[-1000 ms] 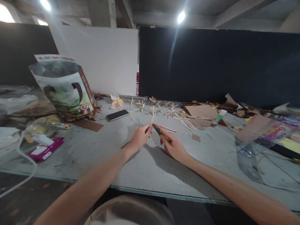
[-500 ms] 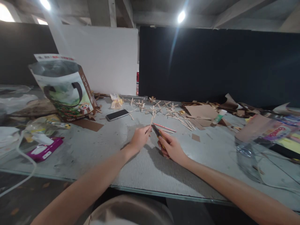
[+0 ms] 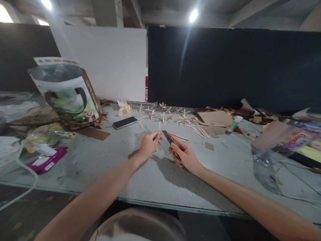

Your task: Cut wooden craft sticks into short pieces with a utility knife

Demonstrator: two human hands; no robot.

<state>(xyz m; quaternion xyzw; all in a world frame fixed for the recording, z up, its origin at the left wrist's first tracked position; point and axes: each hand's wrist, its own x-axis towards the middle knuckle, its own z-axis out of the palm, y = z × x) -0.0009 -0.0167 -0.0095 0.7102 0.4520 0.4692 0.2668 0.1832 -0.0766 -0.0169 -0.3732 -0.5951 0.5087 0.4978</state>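
Between the fingertips of my left hand (image 3: 148, 144) is a thin wooden stick (image 3: 159, 126), standing nearly upright. My right hand (image 3: 185, 154) is closed round a utility knife (image 3: 168, 138) with a yellow-and-black handle, its dark front end pointing up and to the left. A small gap separates the knife from the stick. Just beyond my right hand lies a red-and-white striped straw (image 3: 178, 136). Several crossed-stick pieces (image 3: 164, 117) stand farther back, beside a scatter of loose wooden sticks (image 3: 198, 131).
A black phone (image 3: 124, 123) lies left of the sticks. Left stand a large printed bag (image 3: 67, 97) and a purple device (image 3: 48, 160) with a white cable. Cardboard sheets (image 3: 215, 118), a glue stick (image 3: 235, 124) and a clear plastic container (image 3: 265, 174) occupy the right side.
The stick in my left hand has shifted slightly left and turned more upright. The knife has come away from it, opening a small gap.
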